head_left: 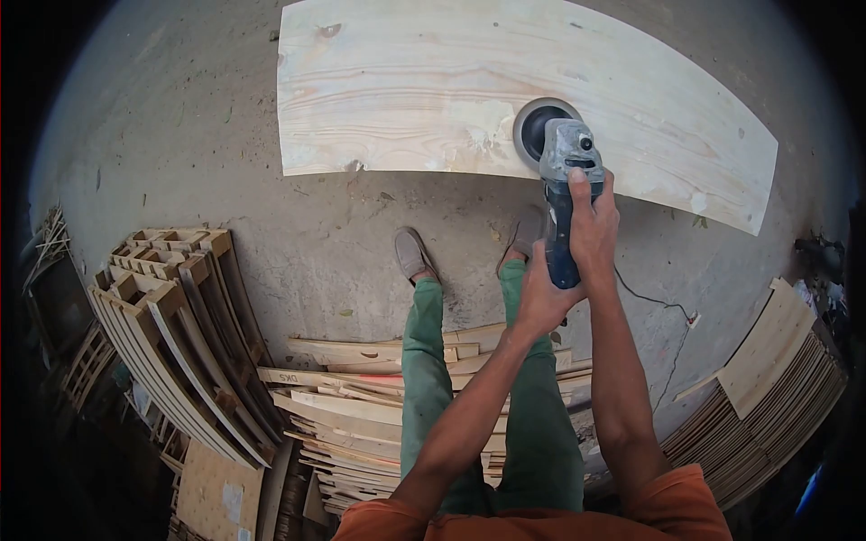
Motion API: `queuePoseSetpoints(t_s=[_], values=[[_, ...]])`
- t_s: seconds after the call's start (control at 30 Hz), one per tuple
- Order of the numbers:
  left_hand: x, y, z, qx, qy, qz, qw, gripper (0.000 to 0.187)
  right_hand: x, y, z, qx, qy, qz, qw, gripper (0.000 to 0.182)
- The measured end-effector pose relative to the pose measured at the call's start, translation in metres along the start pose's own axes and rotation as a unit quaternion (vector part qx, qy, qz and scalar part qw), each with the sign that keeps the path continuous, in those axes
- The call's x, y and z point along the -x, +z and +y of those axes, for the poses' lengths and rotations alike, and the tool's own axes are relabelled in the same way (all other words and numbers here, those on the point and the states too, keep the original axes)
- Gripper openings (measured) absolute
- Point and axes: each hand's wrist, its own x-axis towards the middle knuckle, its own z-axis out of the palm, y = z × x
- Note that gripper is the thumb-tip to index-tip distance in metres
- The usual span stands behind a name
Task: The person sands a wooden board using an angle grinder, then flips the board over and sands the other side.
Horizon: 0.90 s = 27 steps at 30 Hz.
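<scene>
Power sander [559,216]: long axis pointing away from the person, its disc [532,135] over the near part of the board.
Right hand [595,225]: grasping the sander just behind its head; the hand nearer the board.
Left hand [547,298]: wrapped around the sander's rear end.
Wooden board [406,99]: ahead of both hands, long axis running crosswise.

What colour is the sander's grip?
The grip is dark blue, best seen in the head view.

Single head-worn fisheye view, from above, facing steeply down, fairly near
</scene>
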Motion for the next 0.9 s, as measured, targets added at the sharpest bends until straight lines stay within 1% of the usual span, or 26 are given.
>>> queuePoseSetpoints(t_s=[0.03,0.07,0.1,0.17,0.2,0.23,0.27,0.3,0.37,0.4,0.43,0.5,0.53,0.57,0.63,0.67,0.7,0.77,0.8,0.83,0.87,0.9], values=[[0.003,0.005,0.005,-0.034,-0.013,-0.013,0.999,0.074,0.003,-0.007,0.001,0.002,-0.003,-0.001,1.0,0.075],[0.005,0.011,0.0,-0.049,0.016,-0.015,0.999,0.074,0.002,-0.013,0.001,0.003,0.014,-0.004,1.0,0.075],[0.005,0.012,0.003,-0.048,0.021,-0.015,0.998,0.074,0.004,-0.017,-0.002,0.003,0.038,-0.005,0.999,0.075],[0.009,0.013,0.001,-0.023,0.03,0.002,0.999,0.072,0.003,-0.012,-0.004,0.006,0.021,-0.01,1.0,0.076],[0.007,0.011,0.003,-0.024,0.027,0.002,0.999,0.072,0.002,-0.004,-0.008,0.016,-0.004,-0.019,1.0,0.076],[0.005,0.004,0.007,0.015,0.007,0.01,1.0,0.072,0.002,0.002,-0.01,0.024,-0.024,-0.026,0.999,0.076],[0.002,-0.001,0.009,0.051,-0.01,0.019,0.998,0.071,-0.001,0.007,-0.012,0.035,-0.008,-0.062,0.997,0.076],[0.001,-0.005,0.009,0.045,-0.011,0.018,0.999,0.071,0.0,0.009,-0.01,0.03,-0.004,-0.059,0.998,0.076],[-0.003,-0.01,0.008,0.007,-0.007,-0.009,1.0,0.072,0.0,0.01,-0.004,0.017,-0.013,0.005,1.0,0.075],[-0.002,-0.003,0.002,-0.014,0.019,-0.015,1.0,0.073,0.001,0.0,0.003,-0.007,0.005,0.008,1.0,0.074],[0.003,0.002,0.003,-0.011,0.023,-0.013,1.0,0.073,0.003,-0.007,0.004,-0.006,0.0,0.007,1.0,0.074],[0.007,0.012,0.007,-0.063,0.016,-0.011,0.998,0.075,0.002,-0.016,-0.001,0.013,0.031,0.013,0.999,0.074],[0.007,0.013,0.006,-0.049,0.031,0.0,0.998,0.074,0.003,-0.016,-0.002,0.022,0.017,0.007,1.0,0.076],[0.003,0.011,0.004,-0.047,0.03,0.001,0.998,0.074,-0.001,-0.01,-0.005,0.023,0.018,0.006,1.0,0.076],[0.001,0.0,0.006,0.009,0.018,0.023,1.0,0.071,-0.001,0.003,-0.01,0.022,-0.002,-0.029,0.999,0.077],[-0.003,-0.001,-0.002,0.008,0.016,0.041,0.999,0.071,0.001,0.008,-0.014,0.031,-0.003,-0.043,0.999,0.066],[-0.005,-0.004,-0.004,0.004,0.016,0.04,0.999,0.071,0.001,0.01,-0.011,0.028,-0.002,-0.041,0.999,0.066],[-0.001,-0.008,-0.007,-0.003,0.002,-0.009,1.0,0.072,0.009,0.01,-0.001,0.017,-0.011,0.007,1.0,0.067],[0.006,-0.007,-0.008,-0.001,0.002,-0.01,1.0,0.072,0.013,0.002,-0.006,-0.006,0.03,-0.003,1.0,0.067],[0.009,-0.002,-0.007,-0.027,0.017,-0.004,0.999,0.073,0.011,0.0,-0.008,-0.006,0.02,-0.004,1.0,0.067],[0.01,0.0,-0.007,-0.053,0.029,0.001,0.998,0.074,0.011,-0.002,-0.009,-0.012,0.018,-0.007,1.0,0.072],[0.008,-0.003,-0.001,-0.052,0.03,0.002,0.998,0.074,0.012,-0.002,-0.01,-0.017,0.02,-0.01,1.0,0.077]])
